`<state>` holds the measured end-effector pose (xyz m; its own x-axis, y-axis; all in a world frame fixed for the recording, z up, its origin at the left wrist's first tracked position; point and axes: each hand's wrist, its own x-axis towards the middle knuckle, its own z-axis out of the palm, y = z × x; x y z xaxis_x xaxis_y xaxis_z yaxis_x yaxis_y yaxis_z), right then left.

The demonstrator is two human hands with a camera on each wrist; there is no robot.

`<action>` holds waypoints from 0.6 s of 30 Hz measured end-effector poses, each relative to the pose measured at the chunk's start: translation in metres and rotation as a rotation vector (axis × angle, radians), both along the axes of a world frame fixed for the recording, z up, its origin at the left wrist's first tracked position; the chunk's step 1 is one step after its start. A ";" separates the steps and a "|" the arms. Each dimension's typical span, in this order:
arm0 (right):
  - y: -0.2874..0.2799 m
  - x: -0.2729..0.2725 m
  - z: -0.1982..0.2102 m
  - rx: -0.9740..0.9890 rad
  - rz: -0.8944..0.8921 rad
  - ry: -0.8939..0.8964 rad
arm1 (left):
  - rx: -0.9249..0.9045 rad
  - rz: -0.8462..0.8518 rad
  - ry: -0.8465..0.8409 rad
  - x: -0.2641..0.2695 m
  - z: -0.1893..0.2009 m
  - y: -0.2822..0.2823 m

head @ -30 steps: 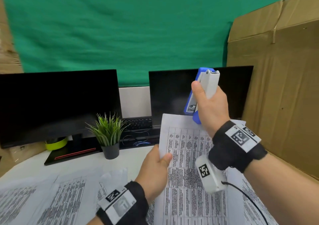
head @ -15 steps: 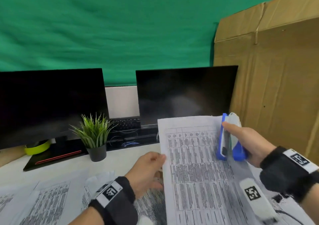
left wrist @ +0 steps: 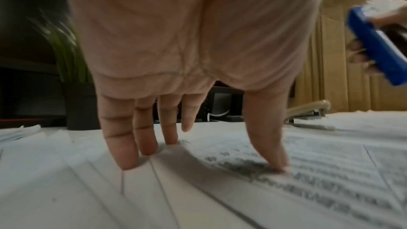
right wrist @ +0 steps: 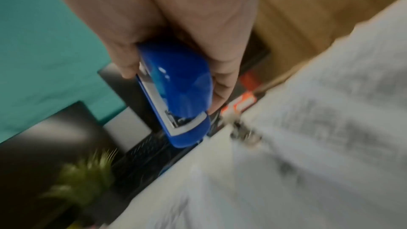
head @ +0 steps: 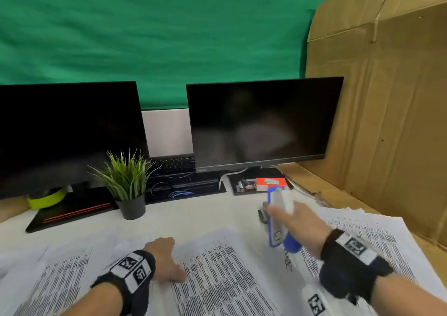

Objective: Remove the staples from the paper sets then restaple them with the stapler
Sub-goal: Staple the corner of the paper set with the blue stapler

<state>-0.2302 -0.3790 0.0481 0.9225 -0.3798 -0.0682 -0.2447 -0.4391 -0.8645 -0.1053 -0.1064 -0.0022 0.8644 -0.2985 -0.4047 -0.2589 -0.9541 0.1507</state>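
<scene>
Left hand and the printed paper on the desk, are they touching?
Touching. The left wrist view shows the left hand with its fingertips and thumb pressed onto the printed paper.

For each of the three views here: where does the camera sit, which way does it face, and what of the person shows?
Head: looks forward and down over the desk; both wrists, left hand on the papers.
Left wrist: along the palm toward its fingers touching paper.
Right wrist: along the right hand gripping the blue stapler.
Shared: all three show the stapler and the potted plant.

Green backdrop (head: 150,37), cardboard wall (head: 387,110)
</scene>
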 end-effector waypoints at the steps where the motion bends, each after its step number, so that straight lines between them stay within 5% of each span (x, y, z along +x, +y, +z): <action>1: 0.015 0.008 -0.012 0.019 0.067 0.021 | 0.040 -0.009 -0.005 0.000 -0.001 -0.003; 5: 0.039 0.027 -0.050 0.024 0.224 0.112 | 0.077 -0.026 0.016 0.005 -0.002 -0.005; 12: 0.042 0.028 -0.060 0.074 0.161 0.070 | -0.018 -0.002 0.092 0.009 0.003 -0.007; 15: 0.044 0.029 -0.063 0.079 0.141 0.043 | -0.327 0.097 0.140 0.008 0.006 0.002; 18: 0.043 0.031 -0.066 0.105 0.107 0.026 | -0.891 0.335 0.297 0.002 0.006 0.015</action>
<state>-0.1996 -0.3358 -0.0177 0.9549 -0.2685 -0.1269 -0.2243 -0.3718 -0.9008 -0.1036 -0.0915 0.0034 0.8595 -0.3581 -0.3647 0.1670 -0.4777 0.8625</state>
